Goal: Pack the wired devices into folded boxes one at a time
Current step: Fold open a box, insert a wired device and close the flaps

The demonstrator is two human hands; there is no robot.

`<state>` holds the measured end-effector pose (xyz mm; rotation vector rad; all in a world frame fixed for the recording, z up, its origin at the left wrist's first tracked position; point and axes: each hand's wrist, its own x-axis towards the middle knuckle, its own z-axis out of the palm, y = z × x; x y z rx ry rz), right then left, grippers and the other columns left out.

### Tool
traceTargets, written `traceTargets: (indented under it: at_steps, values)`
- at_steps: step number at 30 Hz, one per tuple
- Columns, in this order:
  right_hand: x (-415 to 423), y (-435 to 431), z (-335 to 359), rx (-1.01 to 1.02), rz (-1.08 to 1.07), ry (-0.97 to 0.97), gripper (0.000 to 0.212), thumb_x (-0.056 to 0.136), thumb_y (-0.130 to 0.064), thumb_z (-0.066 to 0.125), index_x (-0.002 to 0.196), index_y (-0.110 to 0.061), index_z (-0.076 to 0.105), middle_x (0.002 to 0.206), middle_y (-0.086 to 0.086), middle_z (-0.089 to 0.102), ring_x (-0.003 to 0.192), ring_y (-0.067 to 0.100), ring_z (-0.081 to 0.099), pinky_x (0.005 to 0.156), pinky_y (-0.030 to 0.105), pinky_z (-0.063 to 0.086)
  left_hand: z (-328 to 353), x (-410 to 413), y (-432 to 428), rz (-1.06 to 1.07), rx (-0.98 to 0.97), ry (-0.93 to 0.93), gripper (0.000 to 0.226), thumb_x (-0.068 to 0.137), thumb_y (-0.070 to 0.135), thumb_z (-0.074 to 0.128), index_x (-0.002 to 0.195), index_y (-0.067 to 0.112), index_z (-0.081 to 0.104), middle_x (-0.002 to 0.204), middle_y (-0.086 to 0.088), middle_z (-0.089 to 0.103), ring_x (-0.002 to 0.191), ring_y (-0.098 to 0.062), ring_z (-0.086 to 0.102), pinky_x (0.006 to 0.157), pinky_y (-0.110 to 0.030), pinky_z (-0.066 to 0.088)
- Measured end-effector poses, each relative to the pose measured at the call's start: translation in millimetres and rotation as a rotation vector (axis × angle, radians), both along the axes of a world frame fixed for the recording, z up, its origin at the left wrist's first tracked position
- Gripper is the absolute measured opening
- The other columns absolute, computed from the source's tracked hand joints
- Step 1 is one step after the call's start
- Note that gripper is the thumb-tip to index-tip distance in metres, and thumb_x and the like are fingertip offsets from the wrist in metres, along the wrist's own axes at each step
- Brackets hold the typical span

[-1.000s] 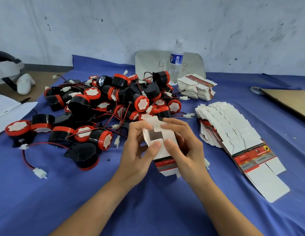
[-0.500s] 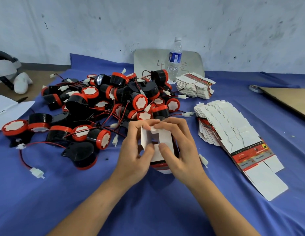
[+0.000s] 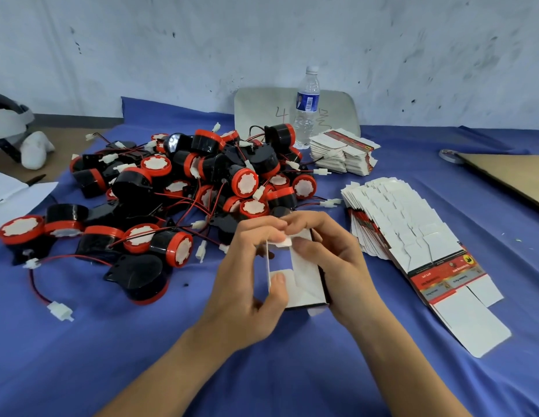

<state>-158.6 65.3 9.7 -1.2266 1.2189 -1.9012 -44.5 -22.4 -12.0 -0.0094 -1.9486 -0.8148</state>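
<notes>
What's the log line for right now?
left hand: grips box | right hand: grips box | box: half-folded | devices: piled behind box

There is one camera, worn on the person's head. It looks forward and down over the surface [image 3: 81,356]. The left hand [image 3: 244,284] and right hand [image 3: 343,266] are very near it, low in the middle, with a box [image 3: 307,281] gripped between them. The arms come in from the bottom edge. The devices [image 3: 202,182] lie farther off, to the left. The wall [image 3: 262,40] fills the top.
</notes>
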Motion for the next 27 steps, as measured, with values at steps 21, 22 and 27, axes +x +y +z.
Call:
traceTargets:
  at_steps: [21,22,27]
  values:
    - [3.2,1.9,-1.6,-0.005,-0.126,0.321,0.029,0.083,-0.014,0.05,0.099,-0.008,0.073,0.123,-0.004,0.06,0.121,0.02,0.055,0.098,0.031,0.045,-2.9,-1.1,1.6,0.034,0.12,0.016,0.021,0.085,0.013,0.048,0.106,0.013,0.049,0.128,-0.01,0.049,0.126,-0.026,0.048,0.098,-0.026,0.041]
    - [3.6,1.8,-1.7,0.016,-0.104,0.373,0.033,0.085,-0.021,0.052,0.108,-0.007,0.07,0.131,-0.002,0.055,0.127,0.021,0.05,0.103,0.032,0.042,-2.0,-1.3,1.1,0.041,0.159,0.025,0.023,0.085,0.012,0.047,0.108,0.013,0.051,0.129,-0.01,0.049,0.127,-0.027,0.047,0.098,-0.026,0.041]
    - [7.2,-3.0,-4.3,0.018,-0.172,0.533,0.031,0.085,-0.01,0.061,0.116,-0.01,0.065,0.133,0.003,0.05,0.129,0.021,0.047,0.102,0.034,0.043,1.8,-0.6,-0.3,0.105,0.155,-0.045,0.048,0.097,0.038,0.043,0.138,0.013,0.044,0.146,-0.006,0.04,0.14,-0.023,0.036,0.109,-0.037,0.038]
